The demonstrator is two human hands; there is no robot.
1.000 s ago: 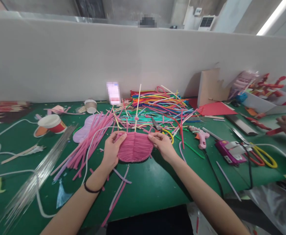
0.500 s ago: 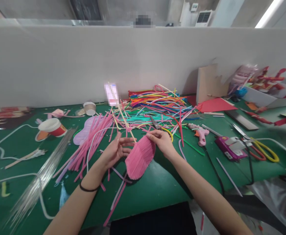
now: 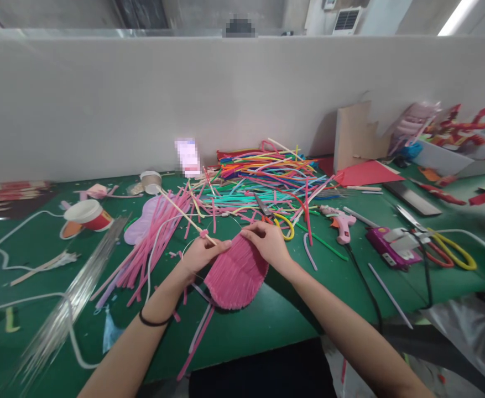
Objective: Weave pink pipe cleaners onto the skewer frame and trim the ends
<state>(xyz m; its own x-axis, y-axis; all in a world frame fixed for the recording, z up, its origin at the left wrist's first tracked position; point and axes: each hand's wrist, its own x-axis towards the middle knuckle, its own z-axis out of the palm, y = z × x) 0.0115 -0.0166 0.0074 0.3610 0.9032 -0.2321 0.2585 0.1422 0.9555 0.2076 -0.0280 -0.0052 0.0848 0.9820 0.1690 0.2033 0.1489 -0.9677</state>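
A pink fan-shaped piece made of pipe cleaners, with a pale thin stick running up and left from it, lies tilted over the green table. My left hand pinches it at its upper left corner, where the stick meets it. My right hand grips its top right edge with closed fingers. A black band sits on my left wrist.
A heap of coloured pipe cleaners lies behind my hands, loose pink ones to the left. A red paper cup, a wire bundle, a pink glue gun, scissors and cardboard surround them. Another person's hand shows at the right edge.
The pink piece was held flat in both hands, then swung on edge with my left hand off it. Now it lies tilted, stick pointing left, and my left hand grips it again.
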